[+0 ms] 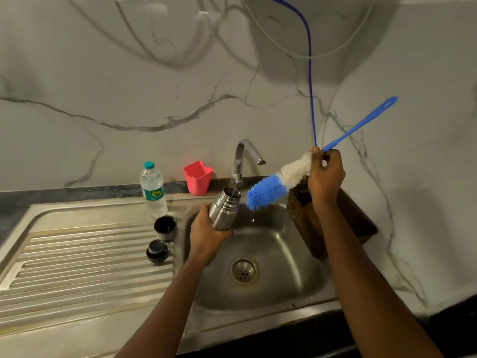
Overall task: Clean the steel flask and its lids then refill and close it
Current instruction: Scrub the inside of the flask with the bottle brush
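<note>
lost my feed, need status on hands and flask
Left hand grips steel flask, tilted over sink. Right hand holds bottle brush, bristles just outside flask mouth. Cup lid, inner lid on drainboard, path clear.

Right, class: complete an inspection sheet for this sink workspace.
Surface: ribbed steel draining board beside the steel sink basin.
Job's things: open steel flask tilted over the basin; black cup-shaped lid and black round stopper on the board; blue-and-white bottle brush.
Clutter: clear plastic water bottle, pink plastic cup, brown woven basket.
Hands: left hand grips flask; right hand holds brush.
Cables: thin blue tube, white hose on wall.
Surroundings: white marble wall, chrome tap.
</note>
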